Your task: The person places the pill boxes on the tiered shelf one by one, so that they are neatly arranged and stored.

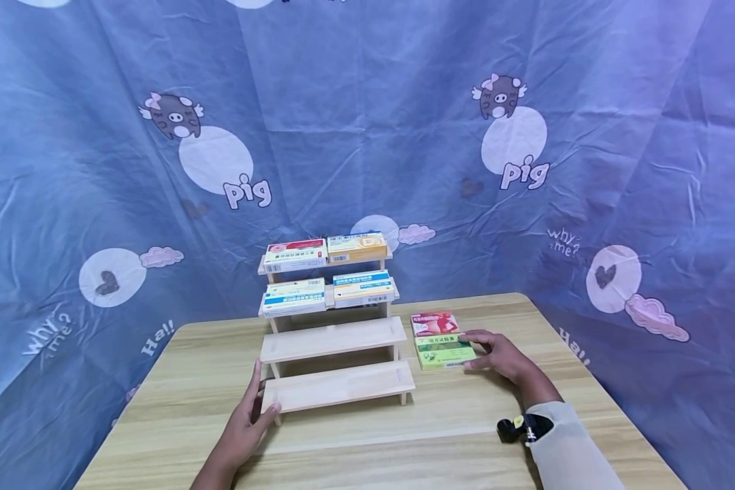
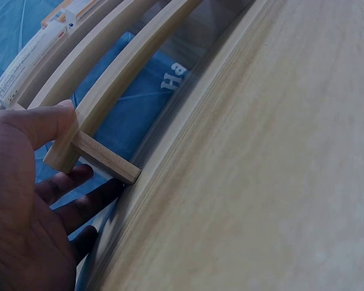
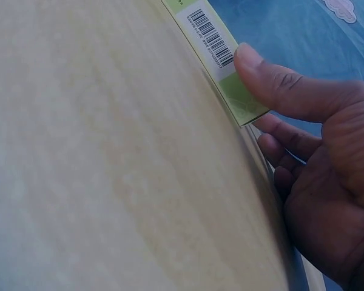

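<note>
I've got the left hand [image 1: 242, 423], fingers gripping the lowest step [image 1: 338, 389] of the wooden stand [image 1: 333, 341]; the right hand [image 1: 503, 356], fingers and thumb, pinches the green box [image 1: 442, 352] (flat on the tabletop [image 1: 453, 442]), the red box [image 1: 435, 323] just beyond.

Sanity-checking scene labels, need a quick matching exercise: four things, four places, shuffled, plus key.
Things
1. Left hand
2. Right hand
3. Green box
4. Orange box

Places
A. On the top tier of the wooden rack, right side
B. At the left end of the lowest tier of the wooden rack
C. Flat on the table, nearer the person than the red box
D. At the right end of the green box, touching it

Pairs: 1-B, 2-D, 3-C, 4-A
</note>
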Demonstrator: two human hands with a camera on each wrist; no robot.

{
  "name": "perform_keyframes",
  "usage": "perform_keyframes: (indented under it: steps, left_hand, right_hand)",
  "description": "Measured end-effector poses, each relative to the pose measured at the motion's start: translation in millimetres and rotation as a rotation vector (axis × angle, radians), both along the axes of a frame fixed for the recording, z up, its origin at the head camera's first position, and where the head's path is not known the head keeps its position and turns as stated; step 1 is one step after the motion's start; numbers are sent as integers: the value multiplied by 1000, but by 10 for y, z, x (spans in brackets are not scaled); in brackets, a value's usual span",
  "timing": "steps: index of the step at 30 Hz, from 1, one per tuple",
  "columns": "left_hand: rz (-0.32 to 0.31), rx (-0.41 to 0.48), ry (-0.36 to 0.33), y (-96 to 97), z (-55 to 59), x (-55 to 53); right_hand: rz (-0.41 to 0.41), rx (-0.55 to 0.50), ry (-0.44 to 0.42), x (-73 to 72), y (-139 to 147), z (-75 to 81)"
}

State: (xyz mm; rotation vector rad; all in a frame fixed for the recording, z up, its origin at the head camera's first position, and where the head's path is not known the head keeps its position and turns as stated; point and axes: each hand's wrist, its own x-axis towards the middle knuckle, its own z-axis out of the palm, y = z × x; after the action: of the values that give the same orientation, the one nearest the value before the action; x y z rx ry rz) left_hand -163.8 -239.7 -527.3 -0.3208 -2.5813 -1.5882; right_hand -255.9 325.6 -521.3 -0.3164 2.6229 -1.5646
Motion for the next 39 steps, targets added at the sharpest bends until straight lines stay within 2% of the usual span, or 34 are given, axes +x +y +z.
perform_keyframes:
  steps: [9, 29, 39]
  left_hand:
    - [15, -23, -22, 6, 30, 16]
    - [1, -1, 6, -5, -19, -4]
    - [6, -13, 10, -10, -13, 0]
  right_hand:
    - [-29, 27, -15, -7, 1, -5]
    - [12, 47, 14, 11, 23, -9]
    - [-6, 20, -10, 11, 39, -15]
